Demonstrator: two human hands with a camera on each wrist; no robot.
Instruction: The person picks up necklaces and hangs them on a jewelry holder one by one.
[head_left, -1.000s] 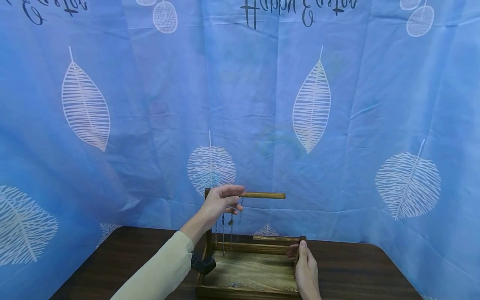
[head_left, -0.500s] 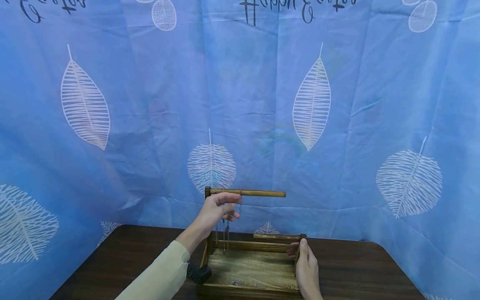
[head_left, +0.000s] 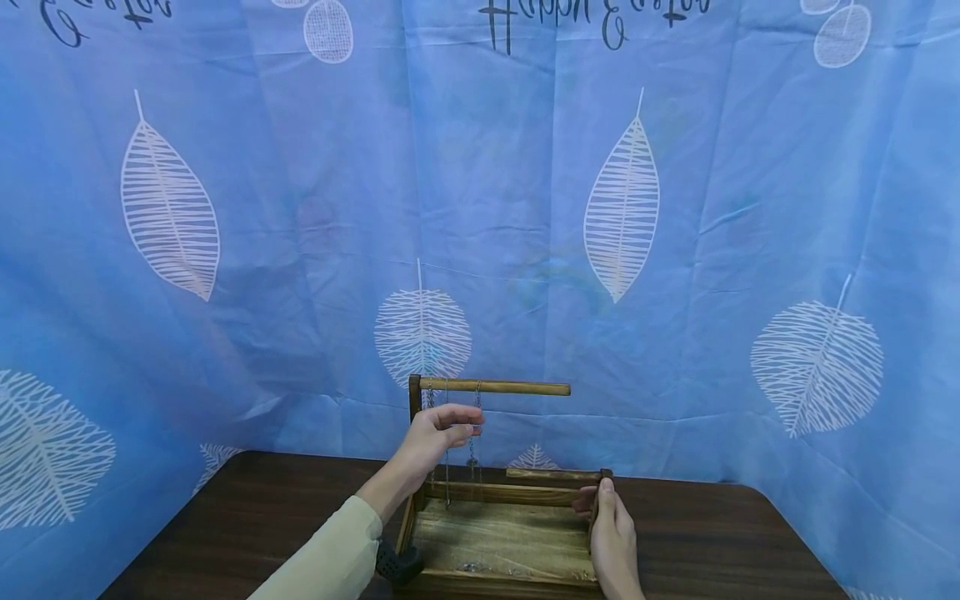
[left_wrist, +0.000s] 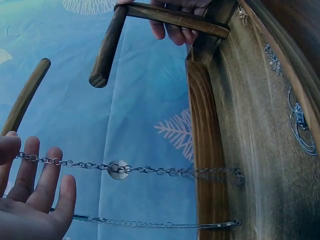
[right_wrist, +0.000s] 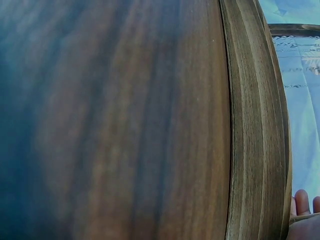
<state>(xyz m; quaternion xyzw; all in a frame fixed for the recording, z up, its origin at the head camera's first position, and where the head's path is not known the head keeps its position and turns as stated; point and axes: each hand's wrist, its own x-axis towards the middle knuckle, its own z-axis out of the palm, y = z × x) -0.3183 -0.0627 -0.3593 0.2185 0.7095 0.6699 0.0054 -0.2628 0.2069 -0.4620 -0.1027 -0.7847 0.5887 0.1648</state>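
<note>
A dark wooden jewelry stand [head_left: 502, 533] with a shallow tray base stands on the table. Its long upper bar [head_left: 528, 387] carries several chains near the left post. My left hand [head_left: 431, 437] is just below this bar, thumb and index finger pinching a chain necklace [left_wrist: 90, 165] that hangs from it. A round pendant [left_wrist: 118, 170] shows on that chain in the left wrist view. Another thin chain [left_wrist: 150, 226] hangs beside it. My right hand [head_left: 617, 542] grips the stand's right upright, below the shorter bar [head_left: 551, 475]; its fingers are partly behind the wood.
Small tangled chains [left_wrist: 272, 59] and a bluish coiled cord [left_wrist: 300, 122] lie along the tray's front. A blue cloth [head_left: 525, 208] with white leaf prints hangs behind the dark table [head_left: 697, 533].
My left hand has come down from the upper bar, uncovering the bar's left end. The chain now hangs straighter from the bar past the fingertips. My right hand has stayed on the upright.
</note>
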